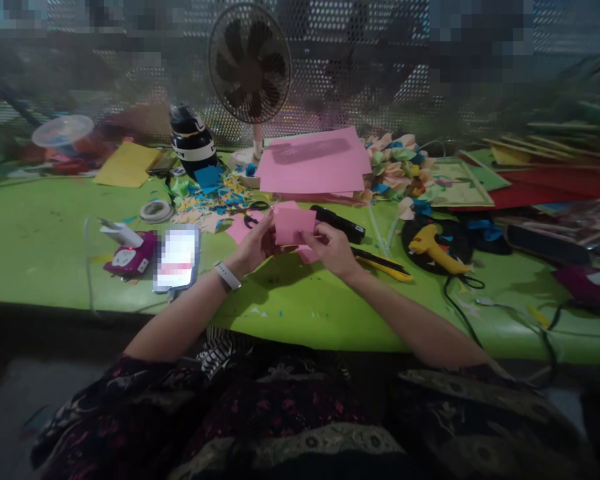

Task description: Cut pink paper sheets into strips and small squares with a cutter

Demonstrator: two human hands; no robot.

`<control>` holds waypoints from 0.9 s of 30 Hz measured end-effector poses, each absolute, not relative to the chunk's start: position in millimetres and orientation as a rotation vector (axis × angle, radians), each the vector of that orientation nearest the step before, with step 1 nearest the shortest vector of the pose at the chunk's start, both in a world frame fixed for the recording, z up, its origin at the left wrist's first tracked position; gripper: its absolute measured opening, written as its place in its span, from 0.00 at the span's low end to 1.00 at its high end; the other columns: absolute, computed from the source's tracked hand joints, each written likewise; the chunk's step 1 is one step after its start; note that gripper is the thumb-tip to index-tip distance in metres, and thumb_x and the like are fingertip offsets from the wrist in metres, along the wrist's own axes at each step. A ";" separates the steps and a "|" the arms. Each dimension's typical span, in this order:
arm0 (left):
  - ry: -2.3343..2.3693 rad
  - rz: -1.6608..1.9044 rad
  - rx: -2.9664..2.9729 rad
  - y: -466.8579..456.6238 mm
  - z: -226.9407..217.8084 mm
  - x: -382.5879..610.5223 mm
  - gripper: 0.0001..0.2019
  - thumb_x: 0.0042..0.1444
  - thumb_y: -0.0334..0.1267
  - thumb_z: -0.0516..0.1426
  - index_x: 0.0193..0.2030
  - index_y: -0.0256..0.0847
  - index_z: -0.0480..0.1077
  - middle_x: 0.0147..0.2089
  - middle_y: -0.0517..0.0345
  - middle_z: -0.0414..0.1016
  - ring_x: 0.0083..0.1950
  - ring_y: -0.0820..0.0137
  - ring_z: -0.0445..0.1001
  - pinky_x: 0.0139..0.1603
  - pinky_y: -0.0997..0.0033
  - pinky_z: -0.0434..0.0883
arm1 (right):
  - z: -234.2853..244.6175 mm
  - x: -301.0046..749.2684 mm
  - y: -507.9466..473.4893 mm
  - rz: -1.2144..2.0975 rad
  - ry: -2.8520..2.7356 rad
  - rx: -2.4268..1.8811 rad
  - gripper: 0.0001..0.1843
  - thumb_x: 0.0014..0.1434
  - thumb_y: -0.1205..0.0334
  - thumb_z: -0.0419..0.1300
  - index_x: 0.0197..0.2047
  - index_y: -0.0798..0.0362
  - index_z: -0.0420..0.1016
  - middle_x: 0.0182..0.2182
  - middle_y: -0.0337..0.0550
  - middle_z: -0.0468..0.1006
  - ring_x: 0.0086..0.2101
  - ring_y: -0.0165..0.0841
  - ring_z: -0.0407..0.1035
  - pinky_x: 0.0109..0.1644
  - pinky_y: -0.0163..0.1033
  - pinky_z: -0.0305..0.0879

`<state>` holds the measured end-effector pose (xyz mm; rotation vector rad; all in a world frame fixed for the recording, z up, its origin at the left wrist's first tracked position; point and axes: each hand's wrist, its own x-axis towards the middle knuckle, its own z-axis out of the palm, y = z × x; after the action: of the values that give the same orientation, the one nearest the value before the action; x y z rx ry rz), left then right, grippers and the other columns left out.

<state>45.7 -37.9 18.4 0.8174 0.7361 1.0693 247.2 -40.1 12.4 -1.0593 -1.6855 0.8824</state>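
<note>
Both hands hold a small squarish piece of pink paper (295, 225) just above the green table. My left hand (258, 241) grips its left side, with the fingers partly behind it. On the right side, my right hand (334, 249) pinches the lower right corner between thumb and fingers. Under and beside the hands lie more pink paper pieces (237, 228). A pair of scissors (253, 217) with dark handles rests just left of the held paper. Right of my right hand are a dark cylindrical object (341, 224) and a yellow and black utility knife (384, 264).
Large pink sheets (315, 163) lie behind the hands, before a fan (250, 63). Paper scraps, a tape roll (156, 211), a phone (177, 259) and a purple power socket (133, 257) are on the left. Paper flowers (400, 163) and a yellow glue gun (437, 248) with a cord are right.
</note>
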 end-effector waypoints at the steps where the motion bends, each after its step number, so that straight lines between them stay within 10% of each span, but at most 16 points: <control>1: 0.728 1.069 0.868 -39.6 18.7 45.4 0.25 0.57 0.57 0.69 0.51 0.38 0.80 0.50 0.45 0.86 0.51 0.57 0.84 0.52 0.61 0.81 | 13.5 246.6 -41.3 0.900 -1.665 -1.065 0.32 0.55 0.27 0.66 0.32 0.51 0.77 0.35 0.46 0.80 0.36 0.38 0.74 0.45 0.48 0.74; 6: 0.706 1.032 1.095 -45.8 19.2 43.1 0.22 0.49 0.43 0.75 0.50 0.39 0.82 0.51 0.49 0.86 0.50 0.63 0.84 0.58 0.61 0.78 | 19.0 245.7 -47.8 0.915 -1.640 -1.072 0.29 0.57 0.31 0.66 0.30 0.51 0.75 0.30 0.44 0.78 0.32 0.36 0.71 0.40 0.45 0.70; 27: 0.786 1.012 1.124 -44.5 14.1 46.6 0.20 0.51 0.48 0.73 0.47 0.39 0.82 0.48 0.48 0.86 0.51 0.60 0.84 0.60 0.55 0.78 | 18.1 246.9 -46.8 0.865 -1.694 -1.108 0.30 0.57 0.29 0.64 0.27 0.50 0.71 0.26 0.40 0.73 0.29 0.33 0.64 0.37 0.42 0.65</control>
<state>46.6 -44.5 14.1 1.1242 0.7860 1.0122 246.9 -46.8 18.1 -1.1078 -1.6936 0.8648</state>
